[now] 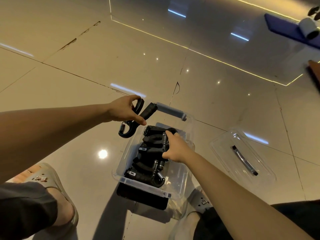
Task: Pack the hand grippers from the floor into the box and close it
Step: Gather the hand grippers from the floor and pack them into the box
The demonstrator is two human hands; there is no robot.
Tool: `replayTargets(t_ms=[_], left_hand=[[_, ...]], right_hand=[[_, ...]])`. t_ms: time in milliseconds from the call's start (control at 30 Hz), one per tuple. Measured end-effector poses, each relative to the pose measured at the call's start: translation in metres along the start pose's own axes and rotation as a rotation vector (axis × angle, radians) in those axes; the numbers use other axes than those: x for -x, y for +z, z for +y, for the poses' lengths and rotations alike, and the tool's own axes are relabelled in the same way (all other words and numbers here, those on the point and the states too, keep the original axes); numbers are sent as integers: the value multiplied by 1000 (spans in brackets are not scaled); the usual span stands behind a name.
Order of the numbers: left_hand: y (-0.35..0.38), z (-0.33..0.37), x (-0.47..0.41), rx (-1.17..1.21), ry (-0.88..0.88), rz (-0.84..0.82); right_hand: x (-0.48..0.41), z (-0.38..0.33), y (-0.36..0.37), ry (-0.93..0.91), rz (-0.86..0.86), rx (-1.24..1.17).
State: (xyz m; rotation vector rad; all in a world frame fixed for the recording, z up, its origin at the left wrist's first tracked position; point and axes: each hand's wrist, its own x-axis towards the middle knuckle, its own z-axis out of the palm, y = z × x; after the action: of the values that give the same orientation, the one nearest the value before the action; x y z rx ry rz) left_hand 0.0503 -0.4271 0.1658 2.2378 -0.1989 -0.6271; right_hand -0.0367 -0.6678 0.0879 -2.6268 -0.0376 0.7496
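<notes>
Well, nearest to me, my two feet stand in rubber clog sandals, the beige left sandal (pixel 50 181) below my left forearm and the grey right sandal (pixel 199 200) under my right forearm. Between them a flat black slab (pixel 142 196) lies on the floor, touching the near end of the clear plastic storage box (pixel 180 177); I cannot tell what it is.

The box stands open, right under my right hand. A row of black foam-handled hand grippers with steel springs (pixel 145 168) fills its left side, packed one against the next. My right hand (pixel 174 148) reaches down into the box, its fingers curled over the farthest packed gripper (pixel 155 141), with the thumb on the near side, so it is grasping that one.

To the right of this hand, apart from the box, the clear plastic lid with a dark handle (pixel 242 156) lies on the floor.

Just beyond, my left hand (pixel 123 110) pinches another black hand gripper (pixel 147 111) by its handles above the far left corner of the box. Its spring end hangs outside the rim, on the left. A blue-grey latch (pixel 170 110) sits on the box's far end, just right of that hand.

The glossy beige tile floor (pixel 86 66) spreads out beyond both hands. Far off to the right lie a dark blue mat (pixel 285 28) and a white cylinder (pixel 308 27).
</notes>
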Motion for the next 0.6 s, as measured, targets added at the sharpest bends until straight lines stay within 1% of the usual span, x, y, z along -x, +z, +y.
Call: replayTargets(t_ms=[100,267,367,467,600], left_hand=[[3,-3,2,4,-3,-11],[6,-7,2,4,-12,-32],[6,-6,-2,-3,-3,-36],[6,-3,-5,-1,9,-37],[7,-3,-9,10,-2,-61]], right_hand=[[-7,-2,13,4,-25,19],[-10,-3,20,5,7,85],[-6,-5,14,-1,2,16],[3,-9,11,-44,-15,-62],[21,-14,26,-71,-143,-214]])
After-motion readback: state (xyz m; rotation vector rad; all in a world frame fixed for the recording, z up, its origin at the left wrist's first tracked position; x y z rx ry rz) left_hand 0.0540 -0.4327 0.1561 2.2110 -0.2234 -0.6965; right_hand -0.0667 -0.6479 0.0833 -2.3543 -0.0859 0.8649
